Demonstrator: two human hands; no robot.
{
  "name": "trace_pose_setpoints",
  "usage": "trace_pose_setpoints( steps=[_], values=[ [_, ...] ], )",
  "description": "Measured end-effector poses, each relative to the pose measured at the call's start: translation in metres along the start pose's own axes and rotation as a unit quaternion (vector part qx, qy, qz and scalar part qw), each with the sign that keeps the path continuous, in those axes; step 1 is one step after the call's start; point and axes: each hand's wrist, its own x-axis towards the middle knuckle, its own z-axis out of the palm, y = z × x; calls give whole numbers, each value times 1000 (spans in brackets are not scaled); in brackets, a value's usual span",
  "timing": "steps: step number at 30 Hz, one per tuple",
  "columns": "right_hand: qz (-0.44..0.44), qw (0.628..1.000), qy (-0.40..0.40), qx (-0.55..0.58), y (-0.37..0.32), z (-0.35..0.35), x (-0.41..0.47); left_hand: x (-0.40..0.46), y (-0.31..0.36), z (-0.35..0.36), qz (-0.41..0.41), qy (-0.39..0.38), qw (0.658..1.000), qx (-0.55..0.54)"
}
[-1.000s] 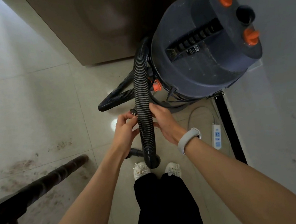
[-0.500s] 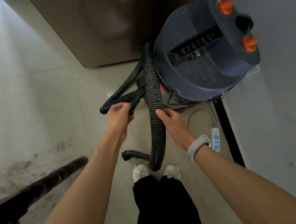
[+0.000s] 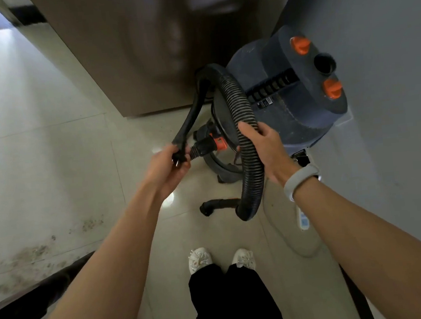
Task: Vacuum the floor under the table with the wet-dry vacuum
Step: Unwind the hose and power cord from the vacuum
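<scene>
Dark blue plastic forms the drum and motor head of the wet-dry vacuum (image 3: pixel 290 95), which stands on the tiled floor (image 3: pixel 49 154) in the corner between a brown cabinet (image 3: pixel 122 52) and a grey wall (image 3: pixel 388 65). Two orange knobs (image 3: pixel 300 45) sit on the motor head, one on each side of a round open port (image 3: pixel 325 64).

A black ribbed hose (image 3: pixel 247 135) arches up beside the drum, curves down in front of it, and hangs in a loop to just above the floor. Its free end, a smooth black nozzle piece (image 3: pixel 215 205), lies on the tiles near the bottom of the loop.

The right hand (image 3: pixel 265 149) grips the ribbed hose, fingers curled over its outer side and thumb on the near side. A white wristband (image 3: pixel 300 179) sits on the right wrist.

The left hand (image 3: pixel 169 168) holds a black power plug (image 3: pixel 178 159) with fingers wrapped round it; the metal pins show below the fingers. Just beside this hand, a black coupling with an orange collar (image 3: pixel 219 144) joins the drum low down.

A white power strip (image 3: pixel 303 217) lies on the floor next to the wall, partly behind the right forearm. Dirt patches (image 3: pixel 33 253) mark the tiles at left. A dark turned wooden rail (image 3: pixel 37 299) crosses the lower left corner. Two white shoes (image 3: pixel 199 259) and black trouser legs (image 3: pixel 233 298) appear at the bottom centre.
</scene>
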Motion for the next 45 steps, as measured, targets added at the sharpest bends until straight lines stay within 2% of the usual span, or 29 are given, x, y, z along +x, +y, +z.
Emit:
trace_pose_setpoints(
  steps=[2, 3, 6, 11, 13, 16, 18, 20, 22, 26, 27, 32, 34, 37, 41, 45],
  values=[
    [9, 999, -2, -53, 1, -7, -5, -2, 13, 0, 41, 12, 996, -80],
    [20, 997, -7, -81, 7, -8, -9, -5, 17, 0, 69, 24, 994, -75],
    [58, 990, -21, -128, 33, -7, -20, -18, 20, 2, 139, 38, 989, 27],
    [102, 981, -61, -153, 39, 2, -23, -42, 21, 19, 189, -15, 976, 109],
    [116, 982, -76, -130, 33, 1, -23, -50, 21, 27, 206, -43, 967, 144],
    [155, 986, -36, -53, 12, -6, -18, -57, 18, 41, 232, -87, 944, 219],
    [179, 977, -35, 107, -11, -11, -10, -59, 15, 51, 242, -121, 920, 285],
    [159, 950, -50, 264, -41, -17, 3, -61, 11, 61, 240, -154, 899, 332],
    [130, 931, -70, 332, -73, -20, 15, -64, 8, 69, 241, -169, 892, 343],
    [120, 932, -78, 333, -112, -22, 35, -63, 19, 81, 264, -138, 888, 351],
    [118, 929, -70, 343, -116, -23, 40, -60, 23, 85, 289, -124, 871, 377],
    [65, 899, -29, 433, -147, -49, 69, -54, 40, 109, 401, -86, 732, 544],
    [50, 899, -31, 435, -161, -66, 82, -52, 45, 118, 414, -85, 705, 569],
    [42, 905, -42, 422, -177, -88, 100, -45, 48, 143, 423, -87, 688, 584],
    [31, 895, -26, 445, -197, -122, 128, -29, 45, 191, 403, -80, 692, 593],
    [16, 910, -39, 413, -211, -159, 154, -11, 35, 235, 393, -70, 697, 596]
  ],
)
